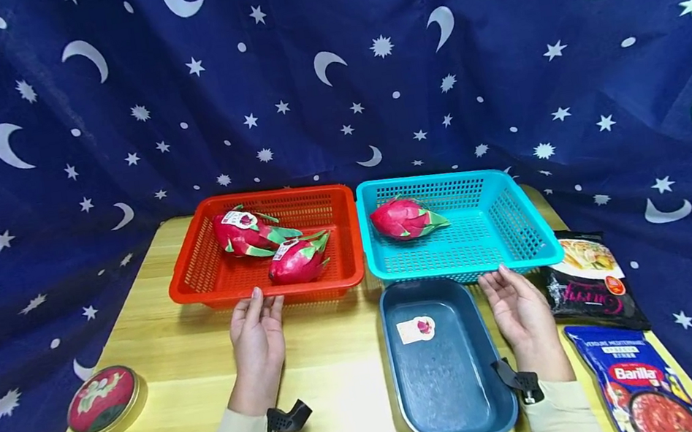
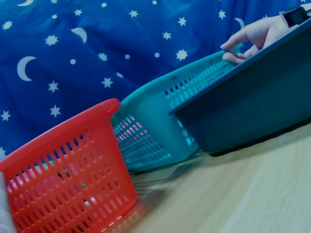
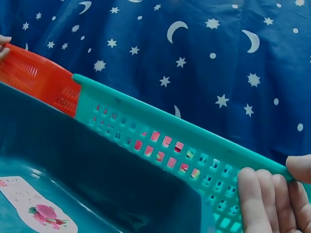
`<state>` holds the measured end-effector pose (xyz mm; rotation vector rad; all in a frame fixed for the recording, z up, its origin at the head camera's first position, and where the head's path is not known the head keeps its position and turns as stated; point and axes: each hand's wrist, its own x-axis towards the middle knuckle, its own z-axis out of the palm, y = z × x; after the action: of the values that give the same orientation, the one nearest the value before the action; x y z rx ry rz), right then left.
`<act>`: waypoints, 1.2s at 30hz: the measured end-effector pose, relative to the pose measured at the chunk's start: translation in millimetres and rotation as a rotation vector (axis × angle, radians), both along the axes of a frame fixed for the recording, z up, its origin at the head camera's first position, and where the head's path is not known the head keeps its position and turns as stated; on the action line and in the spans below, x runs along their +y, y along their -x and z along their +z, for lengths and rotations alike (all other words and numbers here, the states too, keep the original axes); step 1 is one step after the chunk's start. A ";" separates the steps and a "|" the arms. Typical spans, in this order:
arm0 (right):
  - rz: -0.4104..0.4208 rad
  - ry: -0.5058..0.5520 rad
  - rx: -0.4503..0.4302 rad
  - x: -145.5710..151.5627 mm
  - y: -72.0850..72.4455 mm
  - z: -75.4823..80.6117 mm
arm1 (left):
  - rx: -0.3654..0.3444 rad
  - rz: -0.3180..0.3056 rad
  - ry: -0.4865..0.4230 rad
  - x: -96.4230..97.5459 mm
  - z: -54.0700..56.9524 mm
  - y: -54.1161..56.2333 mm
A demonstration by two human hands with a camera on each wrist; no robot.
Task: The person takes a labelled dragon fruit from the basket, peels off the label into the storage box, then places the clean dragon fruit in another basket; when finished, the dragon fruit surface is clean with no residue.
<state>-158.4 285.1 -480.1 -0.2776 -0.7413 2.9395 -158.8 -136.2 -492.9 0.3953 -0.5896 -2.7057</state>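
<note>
My left hand (image 1: 258,339) holds the front rim of a red plastic basket (image 1: 350,245), thumb on top and fingers against the outer wall. Two dragon fruits with labels, one farther back (image 1: 242,232) and one nearer (image 1: 299,261), lie in that basket. With my right hand (image 1: 522,313) I pinch the front rim of a turquoise basket (image 1: 493,225); in the right wrist view the thumb lies over the rim (image 3: 233,148). A third dragon fruit (image 1: 405,218) rests inside it, at the left. Both baskets stand side by side on the table.
A dark blue tray (image 1: 448,379) with a loose dragon fruit label (image 1: 416,329) inside stands before the turquoise basket. A round tin (image 1: 103,401) sits at the left. Along the right edge lie a black food packet (image 1: 590,281) and a blue Barilla pouch (image 1: 638,381). A starry curtain (image 1: 299,67) hangs behind.
</note>
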 end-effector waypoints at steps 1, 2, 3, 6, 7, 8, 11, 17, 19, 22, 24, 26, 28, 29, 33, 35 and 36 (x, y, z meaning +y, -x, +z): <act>-0.012 -0.024 -0.010 -0.3 -0.9 0.4 | 0.001 0.001 0.006 0.2 0.0 -0.3; -0.027 -0.057 -0.021 -0.7 -1.9 1.1 | 0.004 0.001 0.010 0.4 0.0 -0.6; -0.040 -0.084 -0.030 -0.7 -3.0 1.9 | 0.009 0.002 0.012 0.5 0.1 -0.7; -0.063 -0.147 -0.043 0.0 -6.9 6.0 | 0.014 0.007 0.013 0.9 0.2 -1.7; -0.077 -0.167 -0.039 1.0 -8.9 8.3 | 0.012 0.008 0.008 2.0 0.2 -1.6; -0.095 -0.186 -0.030 1.8 -10.7 10.8 | 0.011 0.009 0.003 2.9 0.1 -1.6; -0.147 -0.276 0.039 1.8 -13.6 22.9 | 0.010 0.016 -0.002 4.2 -0.3 -1.6; -0.144 -0.613 0.296 -9.5 -3.6 72.1 | 0.032 0.024 0.010 2.8 -1.0 0.3; -0.100 -0.709 0.363 -19.0 5.0 89.2 | 0.037 0.028 0.014 2.3 -1.2 1.2; -0.004 -0.898 0.407 -43.5 20.8 108.3 | 0.031 0.033 0.024 1.4 -1.9 1.6; 0.091 -1.054 0.423 -66.5 33.9 115.2 | 0.022 0.034 0.028 0.0 -2.3 0.9; 0.210 -1.214 0.467 -92.1 49.3 118.5 | 0.022 0.036 0.027 -1.3 -2.6 0.3; 0.328 -1.402 0.538 -117.3 66.9 120.6 | 0.031 0.039 0.016 -2.5 -2.7 -0.1; 0.386 -1.494 0.582 -129.3 75.8 121.4 | 0.038 0.041 0.012 -2.8 -2.8 -0.1; 0.589 -1.829 0.755 -172.0 107.8 125.0 | 0.048 0.037 0.009 -2.2 -3.6 0.4; 0.684 -1.942 0.794 -192.2 122.2 125.5 | 0.051 0.031 0.015 -1.2 -4.1 0.8; 0.725 -1.988 0.805 -201.9 129.4 125.1 | 0.050 0.026 0.020 -0.7 -4.2 0.9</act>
<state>-287.7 83.2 -355.0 1.2874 -2.9756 0.8771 -159.7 -137.0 -497.2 0.3269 -0.5927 -2.6741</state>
